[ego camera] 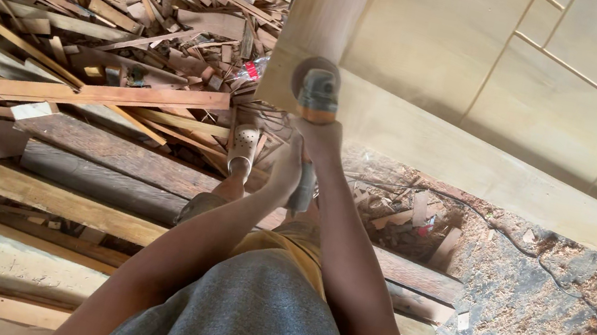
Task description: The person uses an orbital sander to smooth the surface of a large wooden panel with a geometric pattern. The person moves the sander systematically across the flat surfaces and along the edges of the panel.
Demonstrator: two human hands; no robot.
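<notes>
I hold a grey and orange angle grinder (318, 91) with both hands, its round disc pressed against the lower edge of a large pale wooden door panel (446, 71). My right hand (319, 138) grips the tool's front body just behind the head. My left hand (285, 167) wraps the rear handle, lower and nearer to me. The door stands propped at a slant, with grooved rectangular panelling across its face. My foot in a pale perforated clog (243, 148) rests on planks below.
A heap of scrap wood offcuts (99, 1) fills the left side. Long thick planks (68, 176) lie under my legs. Sawdust (556, 327) covers the ground at right, with a thin black cable (514, 242) running over it.
</notes>
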